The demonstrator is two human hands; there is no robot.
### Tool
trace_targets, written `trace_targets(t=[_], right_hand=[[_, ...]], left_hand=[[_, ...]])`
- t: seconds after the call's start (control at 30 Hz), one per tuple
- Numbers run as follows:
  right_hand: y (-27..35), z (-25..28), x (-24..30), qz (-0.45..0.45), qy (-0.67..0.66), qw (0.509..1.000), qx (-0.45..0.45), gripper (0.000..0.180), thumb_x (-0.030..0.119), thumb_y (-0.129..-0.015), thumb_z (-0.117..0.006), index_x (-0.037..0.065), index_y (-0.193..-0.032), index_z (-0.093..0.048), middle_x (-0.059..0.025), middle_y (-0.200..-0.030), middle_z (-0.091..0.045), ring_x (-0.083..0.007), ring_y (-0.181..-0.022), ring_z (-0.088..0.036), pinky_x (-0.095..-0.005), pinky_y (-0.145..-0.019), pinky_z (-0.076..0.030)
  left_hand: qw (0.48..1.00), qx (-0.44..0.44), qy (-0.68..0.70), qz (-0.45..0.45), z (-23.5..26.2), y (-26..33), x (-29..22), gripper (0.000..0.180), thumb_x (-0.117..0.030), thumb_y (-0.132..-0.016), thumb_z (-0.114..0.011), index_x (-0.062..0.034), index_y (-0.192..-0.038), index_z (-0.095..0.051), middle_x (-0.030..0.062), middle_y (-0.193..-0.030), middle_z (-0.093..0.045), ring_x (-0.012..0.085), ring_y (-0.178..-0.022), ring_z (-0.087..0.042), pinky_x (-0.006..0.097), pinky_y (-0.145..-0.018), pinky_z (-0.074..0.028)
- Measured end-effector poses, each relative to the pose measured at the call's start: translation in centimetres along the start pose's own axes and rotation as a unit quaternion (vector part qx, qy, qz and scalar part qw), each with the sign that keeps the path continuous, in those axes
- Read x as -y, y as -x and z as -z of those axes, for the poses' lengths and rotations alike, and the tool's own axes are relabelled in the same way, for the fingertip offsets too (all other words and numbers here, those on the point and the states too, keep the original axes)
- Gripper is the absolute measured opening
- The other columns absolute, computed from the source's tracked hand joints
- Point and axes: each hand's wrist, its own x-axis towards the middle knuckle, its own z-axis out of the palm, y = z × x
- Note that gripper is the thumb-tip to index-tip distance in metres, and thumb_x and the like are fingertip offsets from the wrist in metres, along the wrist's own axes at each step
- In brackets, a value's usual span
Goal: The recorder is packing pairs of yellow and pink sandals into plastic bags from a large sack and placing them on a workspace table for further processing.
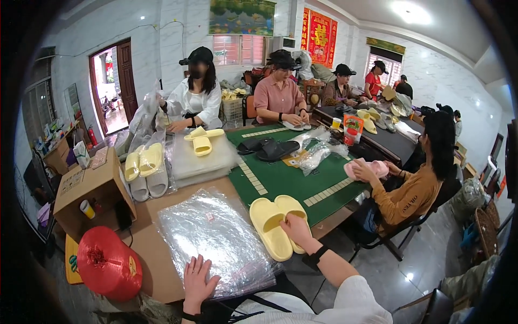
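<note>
My left hand [197, 279] rests with fingers spread on the near left corner of a stack of clear plastic bags [199, 227]. To its right, a pair of pale yellow slippers [264, 220] lies side by side at the edge of the stack, toes pointing away from me. My right hand [295, 229] is closed at the right slipper, its fingers curled at the strap and inner side. Its fingertips are partly hidden against the slipper.
At left stand a cardboard box [97, 186] and a red roll of plastic twine [108, 264]. Bagged slippers [145, 162] lie beyond the box. Black slippers [268, 149] sit on the green table top [291, 181]. Several co-workers sit around; one at right holds pink slippers [372, 168].
</note>
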Motion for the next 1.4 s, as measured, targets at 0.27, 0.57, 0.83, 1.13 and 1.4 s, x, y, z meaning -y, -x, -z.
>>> trace_targets(t=[0.27, 0.57, 0.83, 1.13, 1.4], right_hand=[[4.2, 0.7, 1.7, -0.006, -0.114, 0.977, -0.178, 0.018, 0.011, -0.090, -0.067, -0.004, -0.088, -0.057, -0.0182, -0.072, -0.060, -0.0293, -0.064, -0.060, -0.0370, -0.060, -0.047], [8.2, 2.5, 0.7, -0.057, -0.365, 0.906, -0.206, 0.027, 0.016, -0.101, -0.059, -0.005, -0.119, -0.060, -0.0062, -0.104, -0.068, -0.0117, -0.091, -0.062, -0.0265, -0.080, -0.049], [8.6, 1.1, 2.0, -0.052, -0.419, 0.892, -0.164, 0.029, 0.012, -0.101, -0.058, -0.005, -0.125, -0.059, -0.0079, -0.113, -0.067, -0.0129, -0.097, -0.063, -0.0274, -0.086, -0.048], [8.7, 0.3, 2.8, -0.051, -0.385, 0.908, -0.156, 0.026, 0.013, -0.101, -0.058, -0.006, -0.118, -0.061, -0.0054, -0.104, -0.068, -0.0099, -0.092, -0.060, -0.0246, -0.081, -0.046], [8.9, -0.3, 3.3, -0.068, -0.387, 0.906, -0.157, 0.022, 0.012, -0.100, -0.060, -0.006, -0.111, -0.062, -0.0037, -0.097, -0.067, -0.0091, -0.086, -0.058, -0.0244, -0.076, -0.046]], left_hand=[[0.999, 0.032, 0.001, 0.021, 0.8, -0.3, -0.7, 0.071, -0.055, -0.078, -0.072, -0.0105, -0.132, -0.062, 0.0233, -0.149, -0.046, 0.0439, -0.141, -0.035, 0.055, -0.117, -0.022], [0.994, 0.051, -0.085, 0.047, 1.0, -0.8, -2.4, 0.071, -0.056, -0.078, -0.073, -0.0160, -0.135, -0.059, 0.0297, -0.147, -0.042, 0.0477, -0.139, -0.036, 0.058, -0.116, -0.022], [0.997, 0.052, 0.028, -0.042, 1.6, -1.3, -3.3, 0.071, -0.041, -0.081, -0.075, -0.0073, -0.139, -0.052, 0.0280, -0.146, -0.044, 0.0441, -0.136, -0.042, 0.050, -0.114, -0.033], [1.000, 0.010, 0.020, -0.009, 0.2, -1.3, -3.0, 0.026, -0.023, -0.081, -0.074, -0.0089, -0.104, -0.072, 0.0113, -0.117, -0.069, 0.0327, -0.101, -0.065, 0.042, -0.086, -0.053], [0.994, 0.012, 0.035, 0.105, 1.6, -1.8, -5.4, 0.041, -0.034, -0.076, -0.078, -0.0089, -0.108, -0.070, 0.0088, -0.102, -0.069, 0.0309, -0.098, -0.065, 0.041, -0.081, -0.053]])
